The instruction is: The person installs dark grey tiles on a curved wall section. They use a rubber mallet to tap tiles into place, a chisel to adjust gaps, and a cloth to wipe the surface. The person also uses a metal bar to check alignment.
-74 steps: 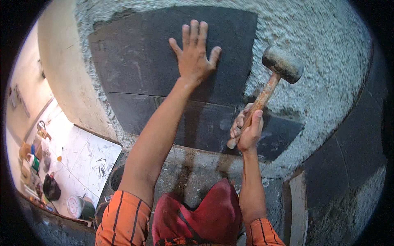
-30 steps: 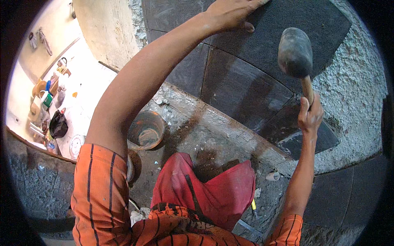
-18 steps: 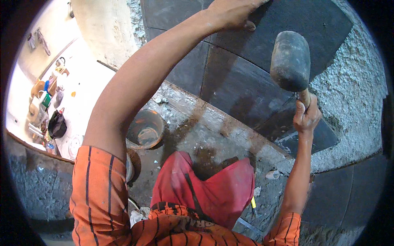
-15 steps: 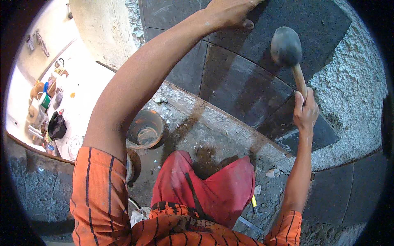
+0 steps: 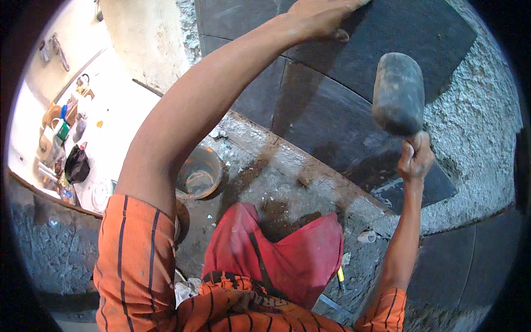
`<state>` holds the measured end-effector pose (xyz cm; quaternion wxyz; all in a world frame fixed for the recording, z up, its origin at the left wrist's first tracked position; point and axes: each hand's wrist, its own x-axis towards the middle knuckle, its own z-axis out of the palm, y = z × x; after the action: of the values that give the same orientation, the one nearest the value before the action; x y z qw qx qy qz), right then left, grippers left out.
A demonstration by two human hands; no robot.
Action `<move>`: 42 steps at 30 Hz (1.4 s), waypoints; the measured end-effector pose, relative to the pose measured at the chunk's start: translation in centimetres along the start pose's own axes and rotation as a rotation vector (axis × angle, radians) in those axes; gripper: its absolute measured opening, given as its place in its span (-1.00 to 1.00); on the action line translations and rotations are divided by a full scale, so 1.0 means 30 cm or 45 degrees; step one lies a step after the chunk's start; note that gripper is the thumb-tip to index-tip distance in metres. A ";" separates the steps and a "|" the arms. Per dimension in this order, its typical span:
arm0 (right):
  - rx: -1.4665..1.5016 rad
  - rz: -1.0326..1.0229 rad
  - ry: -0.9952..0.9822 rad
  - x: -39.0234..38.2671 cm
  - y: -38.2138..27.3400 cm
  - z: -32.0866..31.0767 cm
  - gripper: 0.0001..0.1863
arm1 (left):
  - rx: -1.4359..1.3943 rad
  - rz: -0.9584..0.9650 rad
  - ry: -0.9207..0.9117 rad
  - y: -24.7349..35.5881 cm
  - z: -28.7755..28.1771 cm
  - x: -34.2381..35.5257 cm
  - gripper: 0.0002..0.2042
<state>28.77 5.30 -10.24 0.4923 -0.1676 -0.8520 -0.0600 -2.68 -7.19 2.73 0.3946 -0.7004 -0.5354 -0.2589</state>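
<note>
My left hand (image 5: 326, 19) lies on a dark tile (image 5: 420, 39) near the top of the view, thumb apart and fingertips at the upper edge. My right hand (image 5: 415, 157) grips a mallet, whose large worn rubber head (image 5: 398, 94) hangs just above the hand over the tiles and hides much of the handle. Lower dark tiles (image 5: 323, 110) continue below, with a corner piece at the right, partly in shadow. Rough grey plaster (image 5: 475, 127) borders the tiles on the right.
A dusty bucket (image 5: 196, 171) and a short white tube (image 5: 366, 237) sit on the debris-strewn concrete floor (image 5: 276, 182), near my red-clad legs (image 5: 287, 260). A white-floored area at the left holds a black bag (image 5: 77, 166) and several tools. More dark tiles (image 5: 470, 260) run along the lower right.
Since half a second ago the mallet head has come lower, tipping over my right hand. Compared with the oldest frame, the view has shifted and my left hand is higher in it.
</note>
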 end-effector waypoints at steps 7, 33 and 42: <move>0.070 -0.117 0.138 -0.072 -0.057 -0.001 -0.63 | 0.155 -0.115 -0.074 0.000 -0.016 -0.019 0.08; 0.436 0.415 0.157 -0.249 -0.102 0.199 -0.61 | 0.171 -0.627 -0.070 0.241 0.110 0.121 0.30; 0.356 0.453 -0.090 -0.425 -0.193 0.091 -0.77 | 0.153 -0.594 -0.033 0.229 0.129 0.111 0.30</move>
<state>30.38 -2.29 -22.20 0.4833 -0.2474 -0.8258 0.1522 4.61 -2.95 1.31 0.3583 -0.5360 -0.7023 -0.3018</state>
